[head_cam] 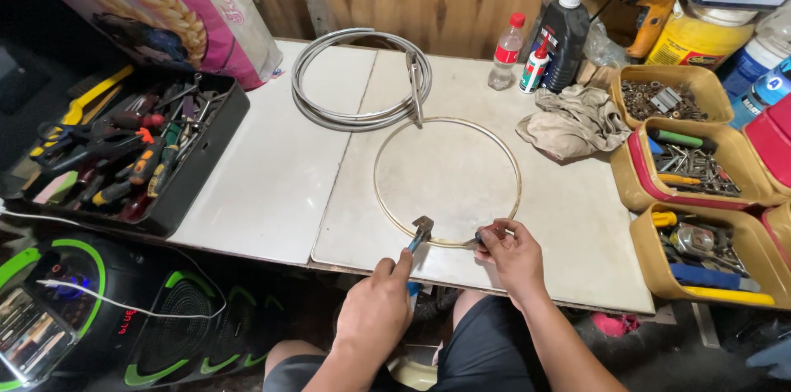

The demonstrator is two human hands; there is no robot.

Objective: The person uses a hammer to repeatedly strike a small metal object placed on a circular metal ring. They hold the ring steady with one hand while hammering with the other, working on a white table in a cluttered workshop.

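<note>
A thin metal ring (387, 145) lies flat on the white worktop (272, 178). My left hand (377, 309) grips blue-handled pliers (420, 234) whose jaws clamp the ring's near edge. My right hand (511, 256) pinches the ring a little to the right, fingers closed around a small dark tool at the ring's rim. Both hands sit at the table's front edge, above my knees.
A coiled grey hose (358, 79) lies behind the ring. A black tray of hand tools (132, 149) stands left, a crumpled rag (573, 124) and bottles (564, 37) at the back right, yellow bins of screws and tools (700, 186) right. A speaker (99, 318) sits on the floor, lower left.
</note>
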